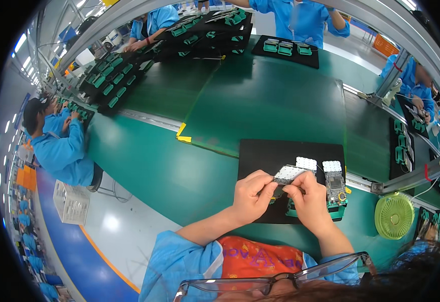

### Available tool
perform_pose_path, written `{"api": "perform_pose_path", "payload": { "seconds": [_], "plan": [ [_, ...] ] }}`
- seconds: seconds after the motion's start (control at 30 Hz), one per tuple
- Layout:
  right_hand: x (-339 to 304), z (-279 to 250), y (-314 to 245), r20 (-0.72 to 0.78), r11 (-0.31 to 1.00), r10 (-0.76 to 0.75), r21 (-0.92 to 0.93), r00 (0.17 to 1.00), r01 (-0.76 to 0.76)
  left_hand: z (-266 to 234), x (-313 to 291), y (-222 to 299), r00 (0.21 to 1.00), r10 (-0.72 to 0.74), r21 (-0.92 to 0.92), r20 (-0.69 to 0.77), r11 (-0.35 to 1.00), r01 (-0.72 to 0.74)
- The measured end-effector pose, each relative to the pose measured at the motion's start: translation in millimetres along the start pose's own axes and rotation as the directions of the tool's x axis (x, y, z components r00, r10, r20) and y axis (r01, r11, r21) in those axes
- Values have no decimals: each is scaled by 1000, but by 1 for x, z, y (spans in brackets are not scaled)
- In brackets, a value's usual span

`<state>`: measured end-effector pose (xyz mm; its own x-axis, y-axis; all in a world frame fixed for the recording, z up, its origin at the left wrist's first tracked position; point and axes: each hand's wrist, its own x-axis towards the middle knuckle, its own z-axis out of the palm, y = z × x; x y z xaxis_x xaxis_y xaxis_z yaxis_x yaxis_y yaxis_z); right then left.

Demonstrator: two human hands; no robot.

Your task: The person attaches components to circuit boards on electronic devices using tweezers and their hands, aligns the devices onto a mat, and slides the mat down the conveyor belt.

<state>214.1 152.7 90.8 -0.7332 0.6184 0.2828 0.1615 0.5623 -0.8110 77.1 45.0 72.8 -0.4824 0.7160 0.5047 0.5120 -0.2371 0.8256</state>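
Between both hands, above a black foam mat (252, 153), a small flat circuit board with a white dotted face (288, 173) is held tilted. My left hand (252, 196) pinches its left end between thumb and fingers. My right hand (308, 201) grips its right end, thumb towards me. Beside the right hand lies a circuit board with a white keypad-like top (335, 183), its lower end in a green plastic housing (338, 214). Another white dotted piece (306, 162) shows just beyond my right fingers. The hand hides most of what lies under it.
A lime-green fan (394, 216) stands at the right by a metal frame. Yellow tape (182, 135) marks the green table (144, 156). Black trays with green housings (285, 48) sit across the table and at far left. Several co-workers in blue work around it.
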Motion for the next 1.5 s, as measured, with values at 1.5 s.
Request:
{"api": "perform_pose_path", "payload": {
  "seconds": [1.5],
  "plan": [
    [-57, -81, 165, -317, 694, 681, 568, 660, -443, -95, 73, -199, 898, -419, 540, 135, 791, 288]
  ]
}}
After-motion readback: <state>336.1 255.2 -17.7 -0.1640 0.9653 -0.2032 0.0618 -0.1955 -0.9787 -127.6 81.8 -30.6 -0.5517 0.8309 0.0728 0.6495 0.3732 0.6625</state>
